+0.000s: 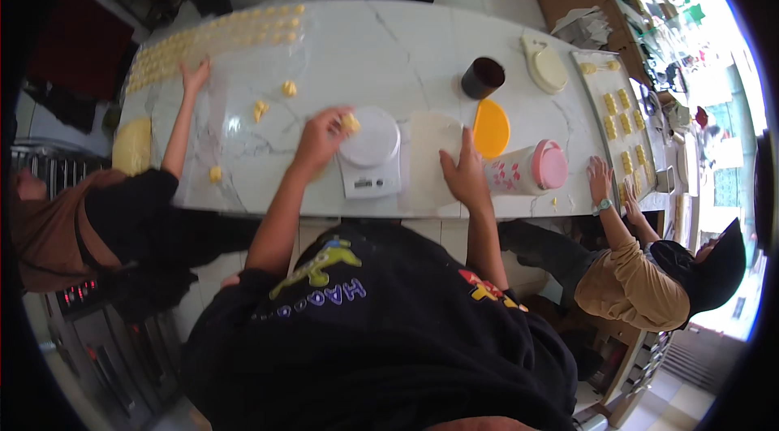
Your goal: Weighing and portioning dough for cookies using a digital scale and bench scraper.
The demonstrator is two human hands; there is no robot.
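My left hand (319, 141) pinches a small lump of pale yellow dough (350, 122) at the left edge of a white kitchen scale (369, 137). No dough shows on the scale's round plate. My right hand (466, 173) has thumb and forefinger apart, with nothing visible in it. It is at the right side of a pale, flat sheet or board (426, 163), beside a white jug-like container with pink flowers (511, 174) and a pink lid. Loose dough pieces (289, 88) lie left of the scale.
A co-worker's hand (195, 74) reaches over rows of dough balls (219, 37) at left; a large dough mass (132, 147) lies nearby. Right stand a dark cup (484, 79), yellow oval scraper (492, 129), cream scale-like device (546, 66) and a tray (610, 78) another person touches.
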